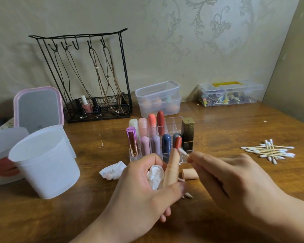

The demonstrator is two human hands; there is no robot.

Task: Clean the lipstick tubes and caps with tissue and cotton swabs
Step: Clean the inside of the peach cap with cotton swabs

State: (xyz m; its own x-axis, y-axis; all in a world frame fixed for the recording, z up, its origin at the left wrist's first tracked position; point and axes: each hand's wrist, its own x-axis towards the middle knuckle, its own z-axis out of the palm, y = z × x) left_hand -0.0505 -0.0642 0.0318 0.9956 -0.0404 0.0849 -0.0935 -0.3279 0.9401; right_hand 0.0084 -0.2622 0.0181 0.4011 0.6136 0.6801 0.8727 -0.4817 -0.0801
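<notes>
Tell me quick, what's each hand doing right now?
Left hand: holds an uncapped peach lipstick tube and a crumpled white tissue.
Right hand: pinches a white-tipped cotton swab at the red lipstick tip.

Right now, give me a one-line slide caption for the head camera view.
Left hand holds an open peach lipstick and tissue while right hand swabs it with a cotton swab.

jewellery rack [84, 76], mirror [38, 109], storage boxes [158, 99]
</notes>
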